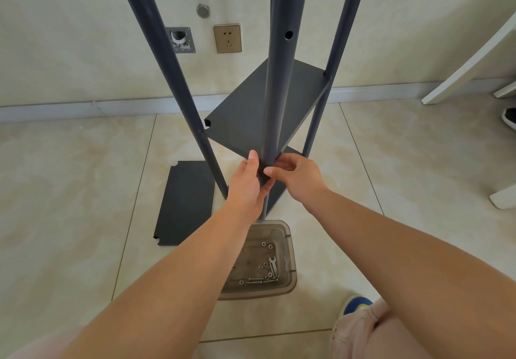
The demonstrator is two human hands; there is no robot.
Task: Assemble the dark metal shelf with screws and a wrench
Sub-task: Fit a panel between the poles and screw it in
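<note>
The dark metal shelf (251, 102) stands on the tiled floor (69, 177) close to the wall, with 3 of its slanting poles in plain sight and 1 flat panel fixed between them partway up. The nearest pole (275, 93) runs straight down the middle, with a round hole showing on its side higher up.

Both hands meet at the near corner of that panel, where the pole passes it. The left hand (248, 180) lies along the left side of the pole, thumb up against the panel's edge and fingers wrapped under the corner, so its grip looks clamped on the shelf there. The right hand (296, 176) comes in from the right, its fingers bent and pinched at the pole just below the panel; whether something small sits between the fingertips I cannot tell.

A spare panel (184, 205) lies flat on the floor to the left, well apart from the hands. Just below the forearms sits a clear plastic tray (287, 236) holding the wrench (273, 266), loose screws (257, 280) and a few washers.

On the wall are a socket (227, 38) and a metal plate (181, 40).
</note>
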